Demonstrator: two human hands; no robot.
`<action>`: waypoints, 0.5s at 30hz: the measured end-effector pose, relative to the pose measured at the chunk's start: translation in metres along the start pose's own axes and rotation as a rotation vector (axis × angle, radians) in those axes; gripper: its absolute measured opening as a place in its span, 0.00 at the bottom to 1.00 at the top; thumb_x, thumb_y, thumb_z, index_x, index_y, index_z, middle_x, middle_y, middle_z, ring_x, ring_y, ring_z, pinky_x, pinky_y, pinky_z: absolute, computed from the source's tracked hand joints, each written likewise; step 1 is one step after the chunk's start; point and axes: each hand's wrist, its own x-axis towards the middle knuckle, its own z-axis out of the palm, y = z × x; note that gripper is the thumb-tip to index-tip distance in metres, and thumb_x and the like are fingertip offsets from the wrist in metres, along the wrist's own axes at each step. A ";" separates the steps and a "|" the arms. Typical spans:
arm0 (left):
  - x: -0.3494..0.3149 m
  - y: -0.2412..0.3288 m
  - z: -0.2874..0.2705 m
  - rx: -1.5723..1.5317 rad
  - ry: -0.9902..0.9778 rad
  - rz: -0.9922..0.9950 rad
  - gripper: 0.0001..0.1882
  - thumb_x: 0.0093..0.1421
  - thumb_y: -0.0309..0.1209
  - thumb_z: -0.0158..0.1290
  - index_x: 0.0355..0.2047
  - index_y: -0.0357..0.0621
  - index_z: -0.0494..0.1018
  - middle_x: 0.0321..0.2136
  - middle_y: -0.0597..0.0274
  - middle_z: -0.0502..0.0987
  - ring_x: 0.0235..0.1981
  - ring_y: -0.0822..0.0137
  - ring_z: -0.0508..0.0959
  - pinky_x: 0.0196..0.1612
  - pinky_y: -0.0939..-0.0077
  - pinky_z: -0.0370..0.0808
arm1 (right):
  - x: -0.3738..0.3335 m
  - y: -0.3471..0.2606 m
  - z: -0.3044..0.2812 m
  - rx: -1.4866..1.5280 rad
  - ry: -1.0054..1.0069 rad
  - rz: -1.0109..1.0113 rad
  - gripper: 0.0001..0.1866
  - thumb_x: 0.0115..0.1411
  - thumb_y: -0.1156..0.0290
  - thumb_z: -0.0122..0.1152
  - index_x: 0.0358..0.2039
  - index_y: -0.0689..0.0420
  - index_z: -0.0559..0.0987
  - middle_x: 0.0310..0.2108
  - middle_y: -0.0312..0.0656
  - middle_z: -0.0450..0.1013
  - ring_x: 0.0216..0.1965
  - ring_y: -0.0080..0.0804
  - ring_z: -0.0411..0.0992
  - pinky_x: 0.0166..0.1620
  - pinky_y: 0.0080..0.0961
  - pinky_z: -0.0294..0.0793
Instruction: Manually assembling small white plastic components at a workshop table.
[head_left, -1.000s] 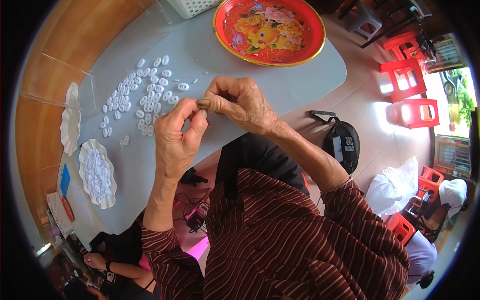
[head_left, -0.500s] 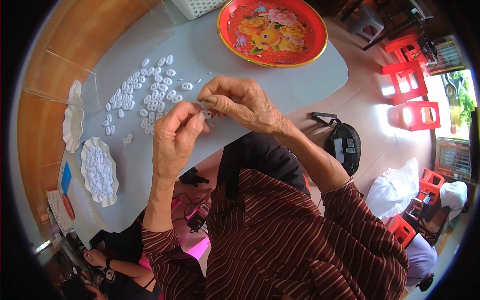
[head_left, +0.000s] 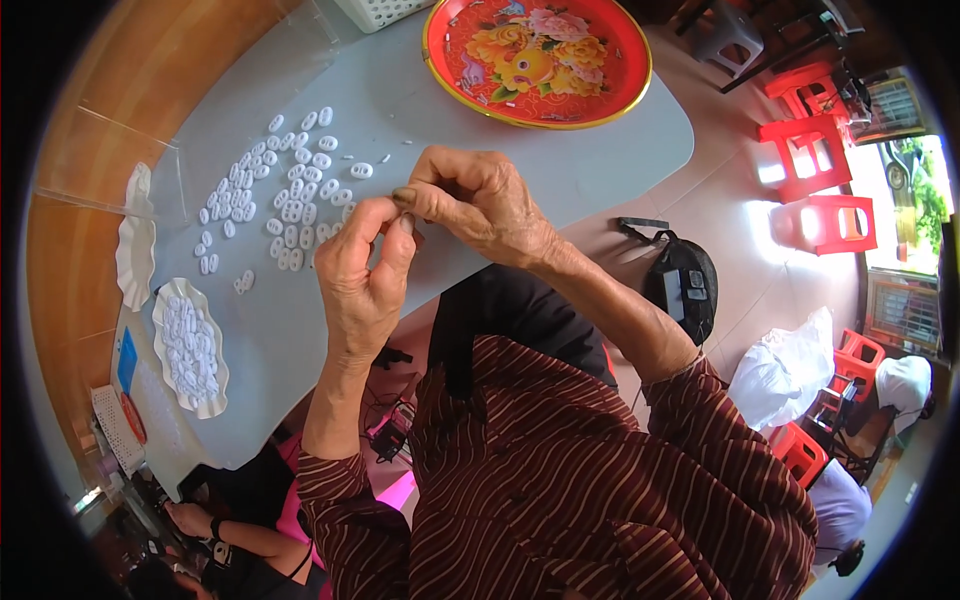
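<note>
My left hand (head_left: 362,270) and my right hand (head_left: 480,205) meet above the near part of the grey table, both closed in a pinch with fingertips touching. A small white plastic piece, glimpsed at the left fingertips a moment earlier, is now almost wholly covered by the fingers. What the right thumb and forefinger grip is hidden. Beyond and left of my hands lie many loose white oval pieces (head_left: 296,212) with dark slots. One oval piece (head_left: 361,171) and a few tiny white pins (head_left: 385,158) lie closest to my right hand.
A round red flowered tray (head_left: 625,60) with small bits in it sits at the far side. Left stands a scalloped white dish (head_left: 212,407) heaped with white pieces, near another wavy white dish (head_left: 136,235). Red stools (head_left: 815,165) and a black bag (head_left: 690,285) are on the right-hand floor.
My fingertips have drawn closer together, covering the white piece that showed between them. The table and its items have shifted slightly left in view.
</note>
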 end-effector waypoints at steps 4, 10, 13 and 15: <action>0.004 0.012 -0.005 -0.047 -0.011 -0.030 0.06 0.60 0.29 0.50 0.32 0.38 0.70 0.19 0.64 0.73 0.21 0.74 0.72 0.26 0.80 0.69 | 0.001 -0.004 -0.005 0.015 -0.050 0.038 0.14 0.62 0.66 0.56 0.25 0.64 0.74 0.18 0.33 0.71 0.22 0.15 0.67 0.24 0.17 0.67; 0.001 0.017 -0.017 -0.092 -0.069 -0.170 0.06 0.60 0.29 0.50 0.32 0.37 0.70 0.21 0.64 0.74 0.22 0.75 0.72 0.27 0.80 0.70 | 0.000 -0.006 -0.007 0.053 -0.029 0.091 0.10 0.63 0.68 0.54 0.31 0.62 0.75 0.23 0.34 0.70 0.28 0.16 0.66 0.30 0.16 0.67; 0.001 0.014 -0.011 -0.098 -0.046 -0.107 0.06 0.60 0.28 0.50 0.32 0.37 0.70 0.21 0.64 0.74 0.22 0.75 0.72 0.27 0.80 0.69 | 0.000 -0.001 -0.001 0.137 -0.046 -0.056 0.08 0.61 0.71 0.56 0.30 0.63 0.75 0.23 0.34 0.72 0.26 0.17 0.69 0.31 0.17 0.71; 0.002 0.012 -0.005 -0.106 -0.034 -0.104 0.08 0.61 0.30 0.50 0.32 0.37 0.71 0.21 0.64 0.74 0.21 0.74 0.71 0.27 0.79 0.69 | 0.000 -0.003 -0.004 0.214 -0.055 0.004 0.09 0.60 0.71 0.58 0.29 0.65 0.75 0.24 0.35 0.72 0.27 0.18 0.70 0.32 0.17 0.72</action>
